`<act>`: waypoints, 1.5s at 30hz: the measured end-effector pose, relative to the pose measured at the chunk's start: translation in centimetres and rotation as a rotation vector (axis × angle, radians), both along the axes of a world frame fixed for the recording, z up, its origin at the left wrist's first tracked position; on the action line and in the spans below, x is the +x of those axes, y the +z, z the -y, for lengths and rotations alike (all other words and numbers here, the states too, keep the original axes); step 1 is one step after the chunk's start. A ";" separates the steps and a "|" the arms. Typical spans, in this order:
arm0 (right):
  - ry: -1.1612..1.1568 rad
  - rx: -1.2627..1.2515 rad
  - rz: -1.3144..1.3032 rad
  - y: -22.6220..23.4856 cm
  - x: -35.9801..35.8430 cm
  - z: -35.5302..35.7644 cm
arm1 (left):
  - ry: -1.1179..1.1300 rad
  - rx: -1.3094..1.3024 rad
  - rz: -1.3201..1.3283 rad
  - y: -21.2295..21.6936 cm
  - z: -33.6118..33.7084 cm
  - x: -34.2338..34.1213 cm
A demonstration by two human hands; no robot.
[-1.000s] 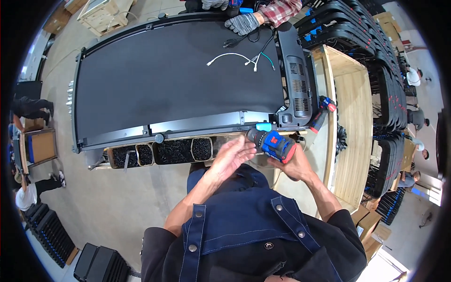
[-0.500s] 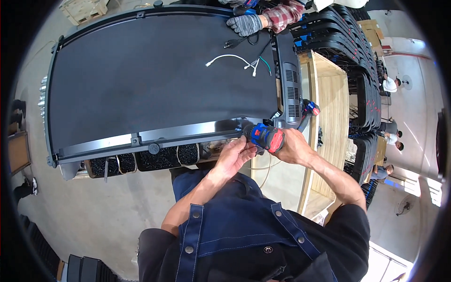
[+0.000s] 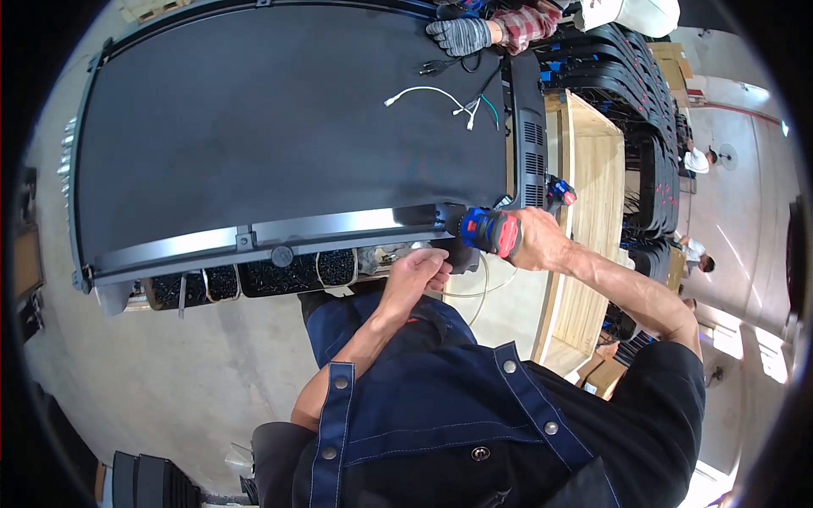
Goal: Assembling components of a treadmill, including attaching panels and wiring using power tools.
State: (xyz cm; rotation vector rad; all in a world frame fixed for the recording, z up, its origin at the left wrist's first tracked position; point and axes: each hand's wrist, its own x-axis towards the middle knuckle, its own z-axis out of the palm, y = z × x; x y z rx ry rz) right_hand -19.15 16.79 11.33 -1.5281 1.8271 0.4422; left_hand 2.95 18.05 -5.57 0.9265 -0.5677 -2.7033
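Gripping a cordless driver (image 3: 489, 231) of blue, black and red, the right hand (image 3: 540, 241) has its fingers wrapped about the tool, most of them hidden behind it; the driver's nose points left, at the right-hand end of the near side rail (image 3: 322, 224) of a treadmill deck, though whether it touches the metal cannot be told; the left hand (image 3: 415, 278) is just below that rail, its fingers curled in close to the thumb, and whether they pinch anything small cannot be made out.

Across the black running belt (image 3: 279, 118) lie a wire harness (image 3: 423, 88) with white and green leads and a black power plug (image 3: 434, 67); near these rests a co-worker's gloved hand (image 3: 460, 36), below a plaid sleeve (image 3: 523, 30); a vented motor cover (image 3: 531, 152) closes the right end, with a second driver (image 3: 559, 193) beside it, near a wooden crate (image 3: 597, 161); bins of dark screws (image 3: 288, 278) sit under the rail.
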 end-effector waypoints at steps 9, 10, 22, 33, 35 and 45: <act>0.071 -0.305 0.122 2.8 1.1 -5.4 | 0.427 -1.705 0.930 5.2 4.9 14.9; 0.022 -0.253 0.168 2.4 1.8 -6.8 | 0.326 -1.745 1.061 5.7 5.8 15.9; -0.248 0.089 -0.048 -21.0 12.0 -14.7 | -0.278 -1.923 0.504 10.4 13.8 19.5; -0.899 0.110 -0.216 -33.5 12.7 -16.3 | -0.268 -1.958 0.624 10.0 15.0 20.4; -0.918 0.106 -0.235 -36.0 12.9 -15.2 | -0.441 -1.970 0.805 8.3 14.2 19.2; -0.933 0.078 -0.102 -42.2 14.8 -14.8 | -0.574 -1.986 0.706 7.0 16.5 22.1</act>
